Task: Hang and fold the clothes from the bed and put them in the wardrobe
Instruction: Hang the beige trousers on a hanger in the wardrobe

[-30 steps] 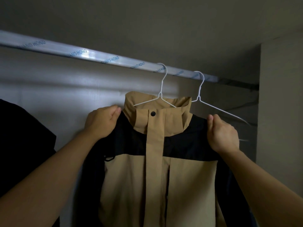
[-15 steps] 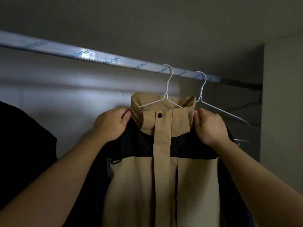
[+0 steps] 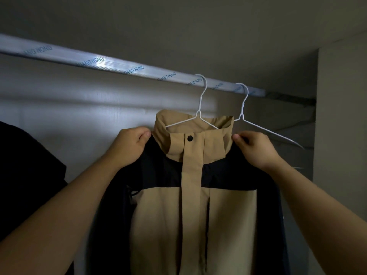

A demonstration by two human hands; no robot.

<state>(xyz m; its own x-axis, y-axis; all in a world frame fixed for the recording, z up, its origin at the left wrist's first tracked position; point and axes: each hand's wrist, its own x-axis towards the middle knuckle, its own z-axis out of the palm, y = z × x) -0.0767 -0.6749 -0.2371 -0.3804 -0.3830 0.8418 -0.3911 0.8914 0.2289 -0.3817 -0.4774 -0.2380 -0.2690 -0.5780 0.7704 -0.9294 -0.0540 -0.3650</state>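
A tan and black jacket [image 3: 194,215] hangs on a white wire hanger [image 3: 200,108] hooked over the wardrobe rail [image 3: 111,63]. My left hand [image 3: 129,147] grips the jacket's black left shoulder beside the tan collar. My right hand [image 3: 256,149] pinches the right shoulder just at the collar's other side. The jacket front faces me, zipped, with a dark snap at the collar.
A second white wire hanger [image 3: 264,128], bare, hangs on the rail just right of the jacket. A dark garment [image 3: 25,185] hangs at the far left. The wardrobe's side wall [image 3: 341,135] stands at the right.
Both hands have slid inward along the shoulders toward the collar, the right one most. The jacket and its hanger have shifted slightly right along the rail.
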